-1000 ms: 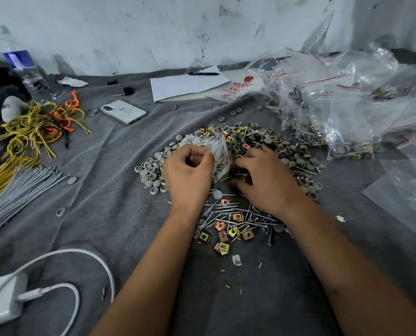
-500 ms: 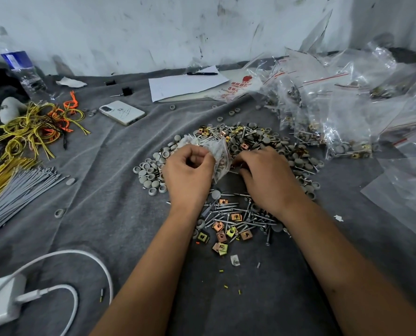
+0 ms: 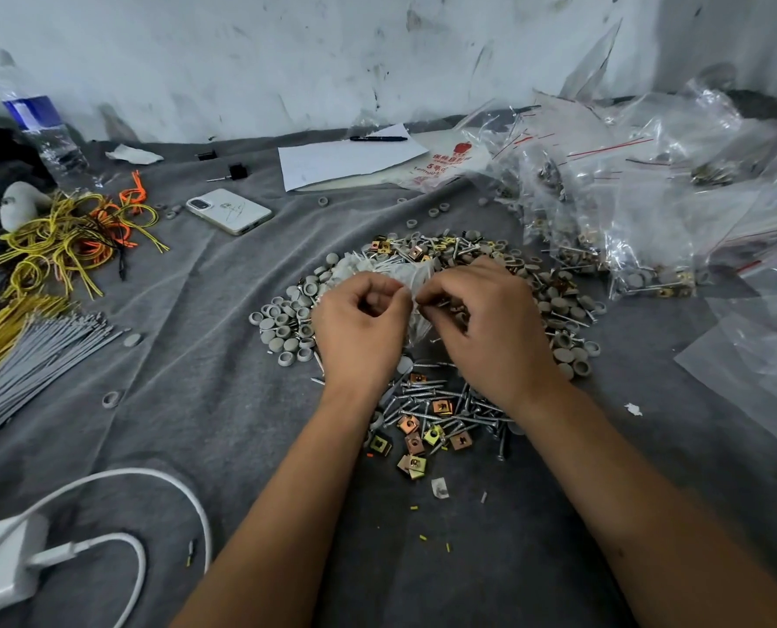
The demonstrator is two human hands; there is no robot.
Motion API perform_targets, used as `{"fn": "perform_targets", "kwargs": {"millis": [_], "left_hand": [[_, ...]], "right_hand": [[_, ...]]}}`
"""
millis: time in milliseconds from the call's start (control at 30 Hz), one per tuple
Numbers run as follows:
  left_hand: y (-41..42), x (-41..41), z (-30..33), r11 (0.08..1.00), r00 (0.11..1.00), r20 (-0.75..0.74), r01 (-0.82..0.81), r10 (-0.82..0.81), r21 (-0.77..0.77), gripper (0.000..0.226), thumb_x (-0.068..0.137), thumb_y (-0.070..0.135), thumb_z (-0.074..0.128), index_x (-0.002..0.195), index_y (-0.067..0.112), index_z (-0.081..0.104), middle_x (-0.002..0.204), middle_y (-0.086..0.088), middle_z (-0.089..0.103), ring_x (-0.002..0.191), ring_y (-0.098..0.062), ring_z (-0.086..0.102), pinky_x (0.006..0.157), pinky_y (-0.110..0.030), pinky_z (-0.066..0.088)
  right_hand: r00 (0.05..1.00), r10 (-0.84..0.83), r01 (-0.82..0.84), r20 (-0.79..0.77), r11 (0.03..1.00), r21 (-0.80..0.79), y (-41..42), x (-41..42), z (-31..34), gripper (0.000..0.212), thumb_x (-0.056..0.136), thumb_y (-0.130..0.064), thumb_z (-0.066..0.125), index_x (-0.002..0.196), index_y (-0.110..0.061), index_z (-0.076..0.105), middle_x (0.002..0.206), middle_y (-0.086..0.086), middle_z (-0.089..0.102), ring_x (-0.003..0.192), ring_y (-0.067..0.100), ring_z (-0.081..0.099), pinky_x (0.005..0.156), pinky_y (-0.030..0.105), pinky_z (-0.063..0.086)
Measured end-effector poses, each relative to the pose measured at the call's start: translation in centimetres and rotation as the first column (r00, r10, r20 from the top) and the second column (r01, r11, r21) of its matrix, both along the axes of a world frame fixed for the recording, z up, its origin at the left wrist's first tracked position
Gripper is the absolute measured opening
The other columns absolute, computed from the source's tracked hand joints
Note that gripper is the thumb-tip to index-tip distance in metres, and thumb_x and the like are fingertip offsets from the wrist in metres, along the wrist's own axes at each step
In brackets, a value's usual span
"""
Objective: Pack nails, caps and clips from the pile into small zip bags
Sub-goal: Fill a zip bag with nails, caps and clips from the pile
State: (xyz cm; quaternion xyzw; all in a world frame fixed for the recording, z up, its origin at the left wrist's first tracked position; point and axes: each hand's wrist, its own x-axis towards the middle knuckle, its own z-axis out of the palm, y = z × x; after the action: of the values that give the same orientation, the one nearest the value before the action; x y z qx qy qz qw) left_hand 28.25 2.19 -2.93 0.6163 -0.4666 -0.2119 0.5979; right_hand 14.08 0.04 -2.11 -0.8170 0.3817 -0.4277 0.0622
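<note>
Grey cloth (image 3: 196, 378) covers the bench below a scuffed white wall. Over the pile (image 3: 422, 401) of nails, caps and clips at its middle, the left hand (image 3: 359, 328) and right hand (image 3: 490, 328) meet, curled fingers pinching a small zip bag (image 3: 416, 283) between them.

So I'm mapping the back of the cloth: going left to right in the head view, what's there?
Water bottle → orange cords → phone → paper → filled zip bags.

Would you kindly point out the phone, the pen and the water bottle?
Phone (image 3: 230, 211), head view: middle of its white back.
Pen (image 3: 378, 138), head view: mid-barrel.
Water bottle (image 3: 37, 114), head view: blue label.
</note>
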Motion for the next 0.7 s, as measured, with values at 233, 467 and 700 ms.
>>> {"fn": "perform_targets", "kwargs": {"millis": [233,467,700], "left_hand": [[-0.1,0.1,-0.1,0.999,0.998,-0.049,0.044,-0.044,-0.006,0.010,0.090,0.005,0.074,0.082,0.010,0.076,0.066,-0.005,0.068,0.056,-0.010,0.059,0.053,-0.024,0.048],[-0.3,0.8,-0.1,0.996,0.990,-0.135,-0.058,0.048,-0.073,0.011,0.089,0.006,0.073,0.081,0.013,0.076,0.074,-0.006,0.073,0.065,-0.016,0.064,0.062,-0.034,0.054],[-0.6,1.4,-0.3,0.988,0.967,-0.223,-0.142,0.124,-0.063,0.014,0.087,0.010,0.072,0.077,0.018,0.074,0.068,0.000,0.069,0.062,-0.015,0.060,0.062,-0.033,0.049]], "right_hand": [[0.999,0.015,-0.010,-0.050,0.996,0.092,-0.1,-0.2,0.0,0.026,0.084,-0.004,0.076,0.107,-0.017,0.076,0.096,0.002,0.071,0.090,0.016,0.062,0.079,0.037,0.055],[0.982,0.129,-0.105,-0.136,0.980,0.168,0.2,0.0,0.1,0.040,0.096,-0.008,0.051,0.131,-0.021,0.067,0.112,0.005,0.059,0.098,0.017,0.062,0.089,0.030,0.054],[0.996,0.092,-0.091,-0.002,0.994,0.060,0.0,-0.2,0.2,0.009,0.088,-0.014,0.076,0.095,-0.016,0.073,0.090,-0.008,0.070,0.086,0.008,0.059,0.078,0.031,0.053]]}}
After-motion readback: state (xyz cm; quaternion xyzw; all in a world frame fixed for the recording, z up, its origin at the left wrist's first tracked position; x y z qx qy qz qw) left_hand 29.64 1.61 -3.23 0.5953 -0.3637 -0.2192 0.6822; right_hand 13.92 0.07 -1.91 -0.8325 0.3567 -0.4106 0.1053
